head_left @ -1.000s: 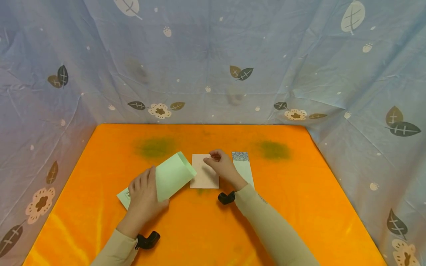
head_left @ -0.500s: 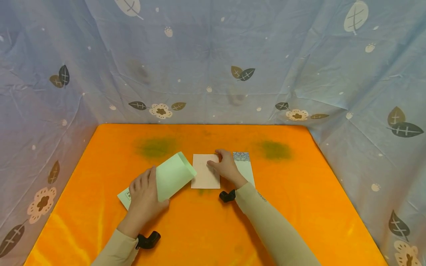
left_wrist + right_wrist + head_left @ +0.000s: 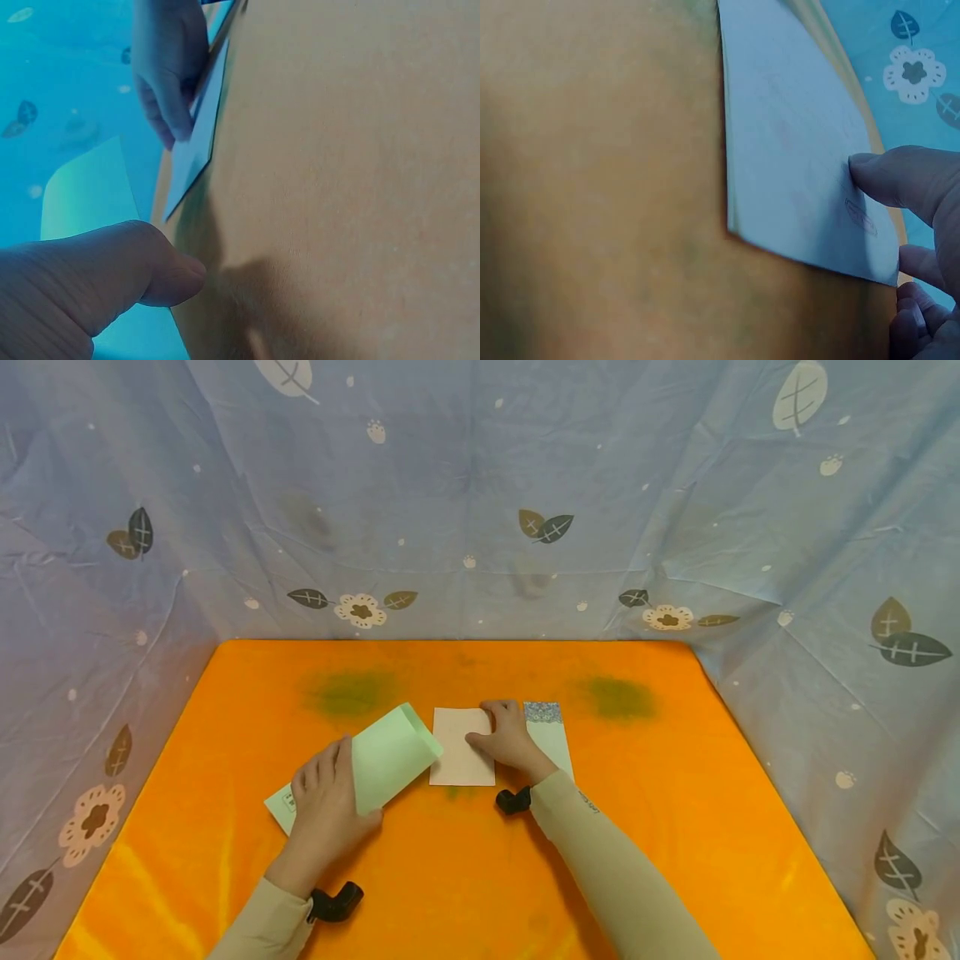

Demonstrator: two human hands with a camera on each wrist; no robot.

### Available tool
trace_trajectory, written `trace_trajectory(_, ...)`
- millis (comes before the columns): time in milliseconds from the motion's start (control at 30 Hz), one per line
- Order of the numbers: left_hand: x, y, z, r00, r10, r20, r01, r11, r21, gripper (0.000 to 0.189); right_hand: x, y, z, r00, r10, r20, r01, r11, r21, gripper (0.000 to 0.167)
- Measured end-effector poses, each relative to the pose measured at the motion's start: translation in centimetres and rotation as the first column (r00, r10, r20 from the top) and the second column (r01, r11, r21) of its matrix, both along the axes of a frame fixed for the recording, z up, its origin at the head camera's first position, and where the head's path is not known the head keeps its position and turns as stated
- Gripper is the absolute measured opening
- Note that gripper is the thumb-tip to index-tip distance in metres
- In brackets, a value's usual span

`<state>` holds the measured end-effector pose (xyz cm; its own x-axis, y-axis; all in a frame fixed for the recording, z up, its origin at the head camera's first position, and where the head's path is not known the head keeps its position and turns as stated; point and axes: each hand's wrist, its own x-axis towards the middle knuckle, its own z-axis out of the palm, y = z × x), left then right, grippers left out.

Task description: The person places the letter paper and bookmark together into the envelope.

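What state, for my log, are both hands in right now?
Left hand: closed, holding the green envelope.
Right hand: thumb over the pale paper, fingers at its edge; whether it grips cannot be told.

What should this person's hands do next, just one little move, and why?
Probably the right hand should lift the pale card a little: its thumb is on the card's face with fingers at the edge, while the left hand holds the green envelope with its open end toward the card.
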<state>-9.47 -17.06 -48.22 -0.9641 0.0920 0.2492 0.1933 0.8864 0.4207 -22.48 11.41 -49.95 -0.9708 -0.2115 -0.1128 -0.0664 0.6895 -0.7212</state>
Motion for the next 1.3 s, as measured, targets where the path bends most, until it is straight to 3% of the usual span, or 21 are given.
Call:
trace_trajectory(700,0.5,0.1,0.2,0.999,0.018,0.038,-0.018,1.0,0.001,0.117,0.4,-0.3,0.2,0.999,-0.037,-0.001,0.037,0.999,-0.014,0.06)
trace_trajectory(1000,0.6,0.1,0.2,0.999,0.021,0.031,-0.021,1.0,-0.003,0.116,1.0,-0.1,0.6,0.999,-0.032,-0.019,0.032,0.999,-0.013,0.05)
trace_trajectory(1300,0.8,0.2,0.4,0.999,0.013,0.032,-0.013,1.0,0.0,0.117,1.7,0.5,1.0,1.0,-0.018,-0.005,0.018,0.999,0.051,0.042)
